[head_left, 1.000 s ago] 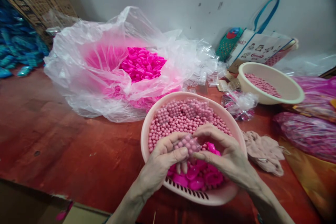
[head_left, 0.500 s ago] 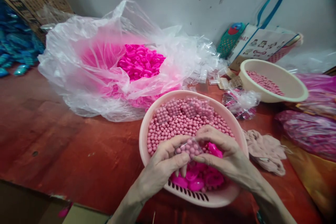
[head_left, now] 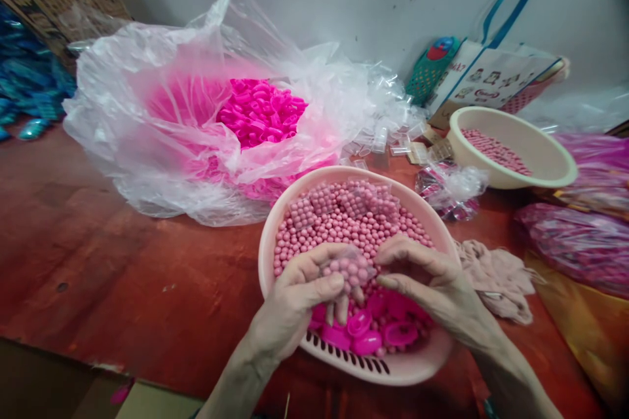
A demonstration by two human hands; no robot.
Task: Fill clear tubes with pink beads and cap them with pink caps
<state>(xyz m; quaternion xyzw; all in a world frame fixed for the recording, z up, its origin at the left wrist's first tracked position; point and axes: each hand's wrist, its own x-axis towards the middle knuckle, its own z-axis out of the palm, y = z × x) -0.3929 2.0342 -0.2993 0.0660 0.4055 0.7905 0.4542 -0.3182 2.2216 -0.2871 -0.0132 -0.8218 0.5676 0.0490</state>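
the fingers of the left hand pinch a small clear packet of round pink beads, thumb on the near side and forefinger along the far edge, other fingertips showing below it; the right hand sits just beside the packet's right edge, its thumb and forefinger parted with a gap between the tips; whether those tips touch the film i cannot tell; beneath both sets of fingers is a pale pink basket, slotted on its near side; loose pink beads fill it beyond the fingers, with more bead packets lying on top at the far end, and glossy magenta pieces lie just below the fingers on the near side; beyond the fingers to the left, a crumpled clear plastic bag stands open around a heap of small magenta parts; beyond them to the right is a cream bowl holding small pink pieces; right of the right fingers, near the basket, a bunched beige cloth lies on the reddish bench, which runs out well to the left of the left fingers.
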